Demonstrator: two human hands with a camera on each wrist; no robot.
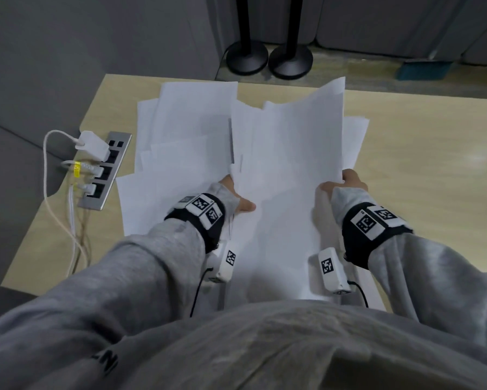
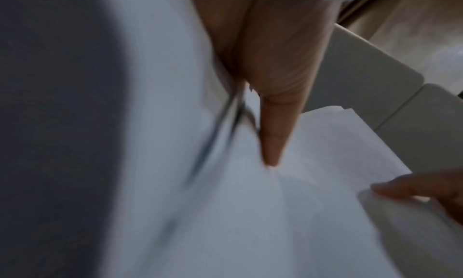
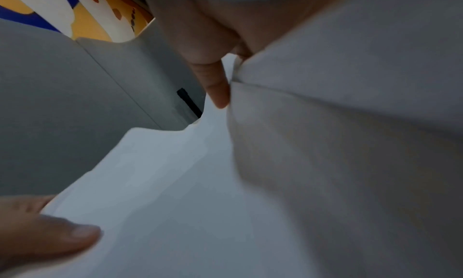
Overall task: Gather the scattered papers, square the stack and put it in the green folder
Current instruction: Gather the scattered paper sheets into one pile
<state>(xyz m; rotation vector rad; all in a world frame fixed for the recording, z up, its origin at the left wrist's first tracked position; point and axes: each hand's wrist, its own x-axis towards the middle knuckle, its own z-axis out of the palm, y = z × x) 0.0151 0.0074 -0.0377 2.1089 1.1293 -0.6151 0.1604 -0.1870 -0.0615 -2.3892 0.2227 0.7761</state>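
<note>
A loose sheaf of white papers (image 1: 287, 170) is held up between both hands over the wooden table (image 1: 419, 153), its sheets uneven at the top. My left hand (image 1: 236, 195) grips its left edge, thumb on the front sheet. My right hand (image 1: 341, 184) grips the right edge. More white sheets (image 1: 186, 130) lie spread on the table to the left and under the sheaf. The left wrist view shows my left thumb (image 2: 273, 128) pressed on the papers (image 2: 250, 213). The right wrist view shows my right thumb (image 3: 213, 80) on the sheaf (image 3: 188, 193). No green folder is in view.
A metal power strip (image 1: 107, 170) with a white charger (image 1: 91, 144) and cables sits at the table's left edge. Two black stand bases (image 1: 267, 59) are on the floor beyond the far edge. Bare tabletop lies to the right.
</note>
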